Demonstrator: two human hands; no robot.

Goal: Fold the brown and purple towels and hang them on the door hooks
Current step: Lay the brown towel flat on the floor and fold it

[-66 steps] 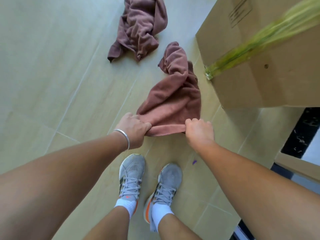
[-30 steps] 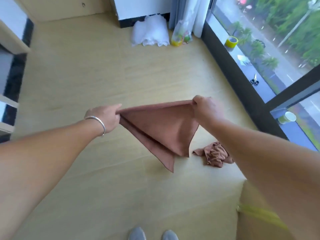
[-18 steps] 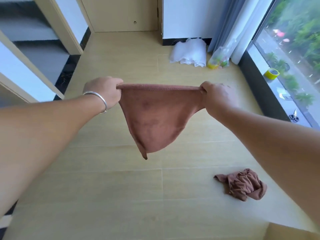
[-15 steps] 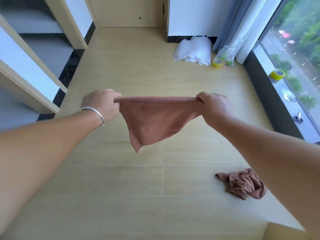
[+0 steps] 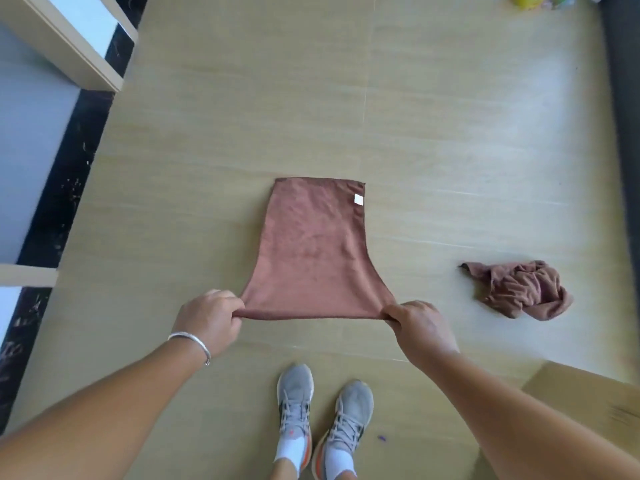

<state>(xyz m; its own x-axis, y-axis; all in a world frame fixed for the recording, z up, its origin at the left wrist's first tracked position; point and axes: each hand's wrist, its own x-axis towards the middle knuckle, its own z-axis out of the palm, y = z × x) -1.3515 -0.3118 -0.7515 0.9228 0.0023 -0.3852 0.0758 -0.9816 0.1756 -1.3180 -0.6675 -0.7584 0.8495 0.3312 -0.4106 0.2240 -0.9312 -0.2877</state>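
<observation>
Pinching the near corners of the brown towel [image 5: 313, 251], the left hand [image 5: 207, 320] and right hand [image 5: 420, 327] each have fingers clenched on the cloth, stretching its near edge taut between them. The far end looks to lie flat on the floor [image 5: 207, 133], with a white tag [image 5: 358, 199] near the far right corner; how much of the middle touches the floor I cannot tell. A second towel [image 5: 519, 289] lies crumpled on the floor well off to the right, untouched. No door hooks are in view.

Several things could spoil the fold from here. The near edge is pulled wider than the far edge, so the cloth flares; bringing the near corners forward without first easing that tension would likely leave the sides skewed and the corners mismatched. Each grip is a small pinch at the very corner, so a quick lift could let one corner slip out and the towel collapse to one side. The far end is held only by its own weight, so pulling back toward the shoes [image 5: 325, 410] may drag it and wrinkle it. Dragging also picks up dirt from the floor. A cardboard box [image 5: 588, 400] sits close by the right arm and could catch the elbow during a wide swing.
</observation>
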